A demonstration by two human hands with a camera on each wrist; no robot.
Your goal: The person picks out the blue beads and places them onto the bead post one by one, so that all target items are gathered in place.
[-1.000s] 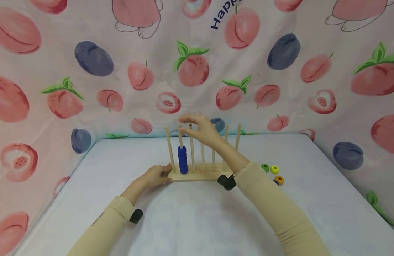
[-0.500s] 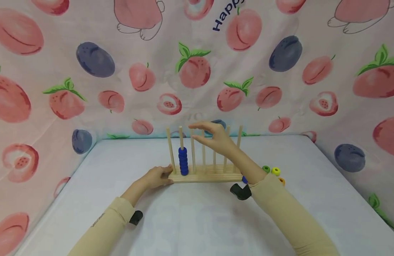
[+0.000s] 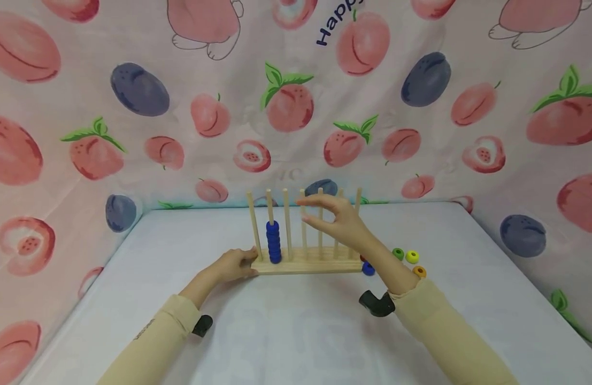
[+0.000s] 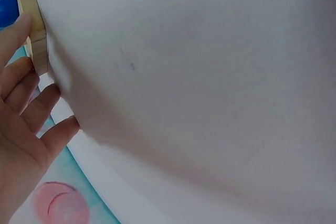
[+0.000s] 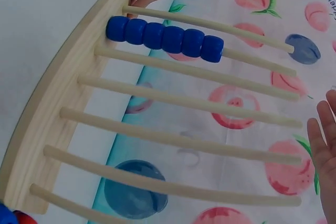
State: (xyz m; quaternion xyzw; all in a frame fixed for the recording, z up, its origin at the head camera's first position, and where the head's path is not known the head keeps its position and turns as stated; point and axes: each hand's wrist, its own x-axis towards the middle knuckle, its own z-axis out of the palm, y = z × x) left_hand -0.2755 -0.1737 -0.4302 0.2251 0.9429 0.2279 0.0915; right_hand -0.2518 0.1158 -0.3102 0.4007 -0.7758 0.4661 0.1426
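Observation:
A wooden peg stand (image 3: 310,267) with several upright pegs stands on the table. Its second peg from the left carries a stack of blue beads (image 3: 274,243), and the other pegs are bare. My left hand (image 3: 233,266) grips the left end of the base; in the left wrist view, the thumb lies on the wooden base (image 4: 32,24) and fingers are at its end. My right hand (image 3: 341,219) hangs near the tops of the middle pegs, thumb and fingers apart, holding nothing. In the right wrist view its fingers (image 5: 326,129) show beyond the peg tips.
Right of the stand lie loose beads: blue (image 3: 368,268), green (image 3: 398,253), yellow (image 3: 412,256) and orange (image 3: 419,271). A red bead (image 5: 25,217) shows beside the base in the right wrist view. A fruit-print cloth (image 3: 291,107) hangs behind the white table (image 3: 286,331).
My right hand has moved rightward and slightly down, from the top of the blue-bead peg to the middle pegs. The left hand stays on the base.

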